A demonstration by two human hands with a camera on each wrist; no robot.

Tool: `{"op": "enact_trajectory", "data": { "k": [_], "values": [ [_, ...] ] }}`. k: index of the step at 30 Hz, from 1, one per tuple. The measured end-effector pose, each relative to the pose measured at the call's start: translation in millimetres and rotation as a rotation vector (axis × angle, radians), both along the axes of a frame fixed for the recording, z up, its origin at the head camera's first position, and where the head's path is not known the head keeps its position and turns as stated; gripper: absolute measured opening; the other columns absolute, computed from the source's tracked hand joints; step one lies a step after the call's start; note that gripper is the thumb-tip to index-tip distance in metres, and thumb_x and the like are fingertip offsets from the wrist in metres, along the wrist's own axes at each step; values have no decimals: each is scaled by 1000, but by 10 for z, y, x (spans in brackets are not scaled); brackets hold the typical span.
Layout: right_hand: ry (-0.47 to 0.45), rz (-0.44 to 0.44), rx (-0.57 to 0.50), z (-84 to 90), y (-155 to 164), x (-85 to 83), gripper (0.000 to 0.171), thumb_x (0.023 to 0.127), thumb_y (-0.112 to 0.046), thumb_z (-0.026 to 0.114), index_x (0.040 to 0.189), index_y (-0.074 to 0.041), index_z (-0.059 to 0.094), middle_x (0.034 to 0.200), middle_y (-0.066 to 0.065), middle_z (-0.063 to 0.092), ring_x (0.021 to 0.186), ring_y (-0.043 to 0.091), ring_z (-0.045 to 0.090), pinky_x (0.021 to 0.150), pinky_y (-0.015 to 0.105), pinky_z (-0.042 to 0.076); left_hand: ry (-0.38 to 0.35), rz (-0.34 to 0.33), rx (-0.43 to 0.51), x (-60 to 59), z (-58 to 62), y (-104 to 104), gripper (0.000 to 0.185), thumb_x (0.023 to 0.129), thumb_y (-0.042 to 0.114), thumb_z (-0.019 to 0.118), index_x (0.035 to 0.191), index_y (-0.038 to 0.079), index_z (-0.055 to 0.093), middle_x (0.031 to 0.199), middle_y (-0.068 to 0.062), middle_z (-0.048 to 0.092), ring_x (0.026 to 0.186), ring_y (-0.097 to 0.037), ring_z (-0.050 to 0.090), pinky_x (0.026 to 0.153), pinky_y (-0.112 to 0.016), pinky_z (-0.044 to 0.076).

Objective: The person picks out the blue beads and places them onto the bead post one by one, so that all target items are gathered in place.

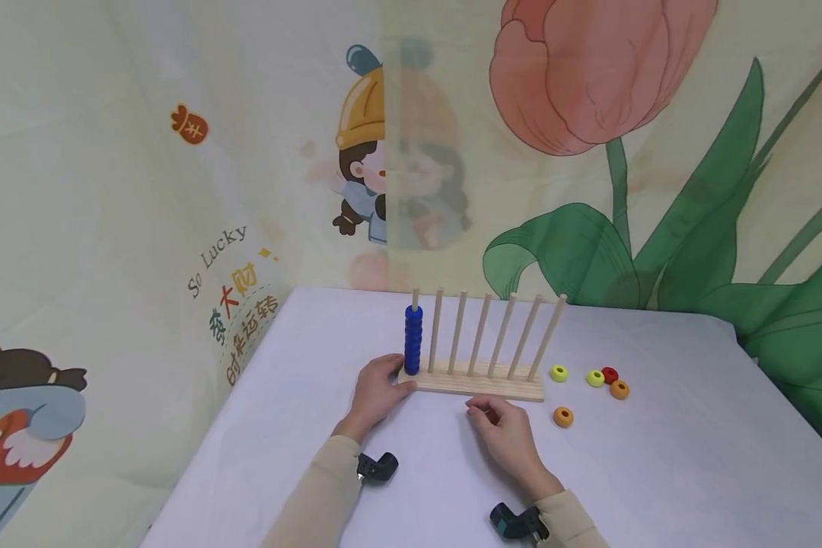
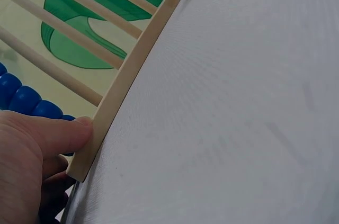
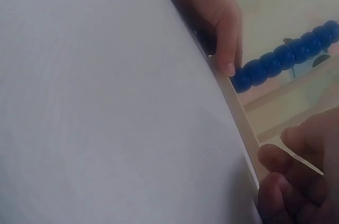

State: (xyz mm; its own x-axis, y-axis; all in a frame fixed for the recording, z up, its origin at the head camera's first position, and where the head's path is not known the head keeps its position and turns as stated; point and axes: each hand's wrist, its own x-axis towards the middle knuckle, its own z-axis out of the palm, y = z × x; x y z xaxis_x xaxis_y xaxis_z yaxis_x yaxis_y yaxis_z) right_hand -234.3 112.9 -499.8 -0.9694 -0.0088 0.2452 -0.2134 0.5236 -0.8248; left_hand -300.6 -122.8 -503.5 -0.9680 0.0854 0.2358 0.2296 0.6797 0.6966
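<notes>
A wooden peg rack with a flat base (image 1: pixel 479 390) and several upright pegs stands on the table. Blue beads (image 1: pixel 413 342) are stacked on its leftmost peg, whose tip shows above them. My left hand (image 1: pixel 378 392) grips the left end of the base, the thumb (image 2: pixel 74 135) on its front edge and the other fingers behind. In front of the base, right of its middle, is my right hand (image 1: pixel 510 438). Its fingers (image 3: pixel 275 158) are loosely curled, with a gap at the thumb and nothing seen between them. The other pegs are bare.
Right of the rack lie two yellow-green beads, one near (image 1: pixel 558 373) and one farther (image 1: pixel 594 378), beside a red bead (image 1: pixel 610 374) and an orange bead (image 1: pixel 619 390). Another orange bead (image 1: pixel 563 416) sits nearer the right hand. A printed cloth (image 1: pixel 438 266) hangs behind the white table (image 1: pixel 657 457).
</notes>
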Motion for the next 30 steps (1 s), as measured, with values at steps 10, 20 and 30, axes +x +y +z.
{"op": "enact_trajectory", "data": {
  "k": [10,20,30],
  "values": [
    [-53,-23,5,120,115,-48,12,91,-9,66,99,-13,74,87,-3,71,71,12,56,61,22,47,10,-8,20,0,-10,-57,54,83,21,76,128,-3,61,131,-16,61,127,-35,51,110,-51,36],
    [-104,-184,-101,206,433,-110,18,97,-13,58,109,-6,70,101,9,71,85,23,63,64,17,52,-9,-2,22,-22,-52,-88,55,82,22,77,128,-2,61,131,-15,61,127,-35,51,110,-52,36],
    [0,-308,-89,243,591,-134,19,98,-16,58,107,-6,70,101,11,71,80,21,62,61,16,52,12,-6,34,-9,-34,-113,54,83,20,76,129,-3,60,131,-16,61,127,-35,51,110,-51,36]
  ]
}}
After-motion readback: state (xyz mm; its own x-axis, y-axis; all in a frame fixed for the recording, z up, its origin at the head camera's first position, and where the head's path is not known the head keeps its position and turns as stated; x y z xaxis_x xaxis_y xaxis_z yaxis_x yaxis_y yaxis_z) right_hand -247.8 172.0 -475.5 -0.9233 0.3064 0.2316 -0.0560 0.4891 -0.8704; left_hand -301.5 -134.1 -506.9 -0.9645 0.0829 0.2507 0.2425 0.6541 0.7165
